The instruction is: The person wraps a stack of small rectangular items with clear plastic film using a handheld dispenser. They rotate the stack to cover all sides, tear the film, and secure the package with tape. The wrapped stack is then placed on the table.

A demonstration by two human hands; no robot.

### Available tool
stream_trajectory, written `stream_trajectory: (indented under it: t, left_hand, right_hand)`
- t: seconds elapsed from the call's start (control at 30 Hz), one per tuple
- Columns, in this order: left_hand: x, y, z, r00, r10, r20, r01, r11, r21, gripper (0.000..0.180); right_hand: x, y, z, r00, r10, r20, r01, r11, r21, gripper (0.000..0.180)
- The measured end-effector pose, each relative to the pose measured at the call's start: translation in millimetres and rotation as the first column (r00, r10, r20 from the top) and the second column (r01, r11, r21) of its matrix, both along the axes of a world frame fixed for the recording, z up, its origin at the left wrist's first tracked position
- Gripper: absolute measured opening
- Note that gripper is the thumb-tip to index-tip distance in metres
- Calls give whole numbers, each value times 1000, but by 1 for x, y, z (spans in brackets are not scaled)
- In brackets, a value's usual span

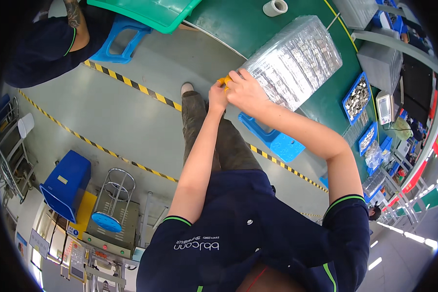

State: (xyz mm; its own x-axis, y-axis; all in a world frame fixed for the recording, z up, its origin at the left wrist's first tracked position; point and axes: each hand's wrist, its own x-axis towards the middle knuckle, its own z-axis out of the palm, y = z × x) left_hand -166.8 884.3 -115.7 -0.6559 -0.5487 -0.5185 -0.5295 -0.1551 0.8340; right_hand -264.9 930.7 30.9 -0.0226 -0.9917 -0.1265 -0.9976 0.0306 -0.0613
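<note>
Both my hands meet at the near corner of a tall stack of clear plastic trays (294, 61) filled with small metal parts, which lies on the green table (238, 24). My left hand (217, 96) and my right hand (248, 91) together pinch a small yellow object (224, 80) right at that corner. My right hand also rests against the stack's wrapped side. What exactly the yellow object is stays hidden by my fingers.
A tape roll (275, 7) lies on the table. Blue bins of metal parts (357, 97) stand to the right. A blue stool (275, 140) is under the table edge by my legs. Another person (48, 44) sits at the upper left near a second blue stool (121, 41). Yellow-black floor tape (131, 85) crosses the floor.
</note>
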Motion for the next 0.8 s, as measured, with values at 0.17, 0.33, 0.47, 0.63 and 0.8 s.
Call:
stream_trajectory:
  t: [0.17, 0.33, 0.47, 0.63, 0.8]
  left_hand:
    - [-10, 15, -8, 948, -36, -317, 53, 998, 44, 24]
    - [-14, 5, -10, 969, 19, -247, 62, 947, 315, 25]
    - [-9, 0, 2, 989, -39, -146, 48, 997, 60, 27]
    - [-15, -1, 16, 997, -79, 13, 78, 994, 78, 29]
    - [-23, -22, 10, 909, -269, 318, 328, 932, -151, 36]
  right_hand:
    - [1, 4, 11, 973, -65, 223, 102, 982, -157, 10]
    - [79, 59, 35, 728, -183, 660, 430, 872, -233, 19]
    - [124, 106, -26, -428, -606, 671, 454, 497, 739, 24]
    - [89, 119, -59, -841, 541, 28, 261, 359, 896, 49]
    - [75, 104, -79, -646, 762, -32, 547, 492, 677, 51]
